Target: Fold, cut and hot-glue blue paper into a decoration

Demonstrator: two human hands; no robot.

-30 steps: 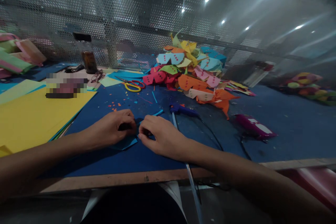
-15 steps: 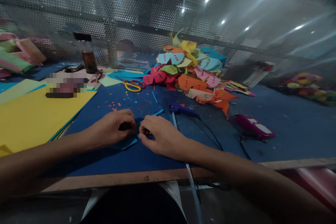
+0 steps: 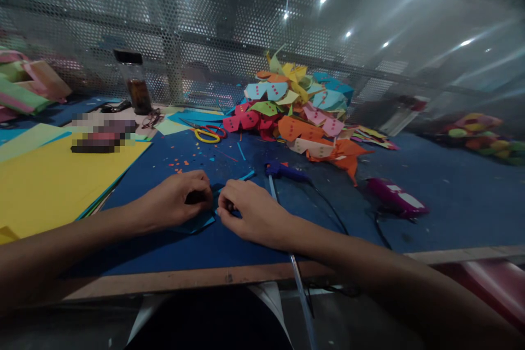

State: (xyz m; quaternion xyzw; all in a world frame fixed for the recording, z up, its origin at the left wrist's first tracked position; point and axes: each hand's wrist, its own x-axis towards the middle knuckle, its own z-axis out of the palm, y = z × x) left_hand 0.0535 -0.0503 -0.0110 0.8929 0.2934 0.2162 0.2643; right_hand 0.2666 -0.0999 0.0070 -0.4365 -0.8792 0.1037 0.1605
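The blue paper (image 3: 202, 224) lies on the desk (image 3: 164, 254), partly hidden beneath my left hand (image 3: 180, 197), with my right hand (image 3: 251, 209) just beside it; both curl, fingers bent in, and I cannot tell whether either pinches it. An uneven tug could crease or tear it. My right wrist crosses the clear glue stick (image 3: 273, 188), so a careless sweep might drag the glue gun (image 3: 289, 171), which, if hot, could burn me.
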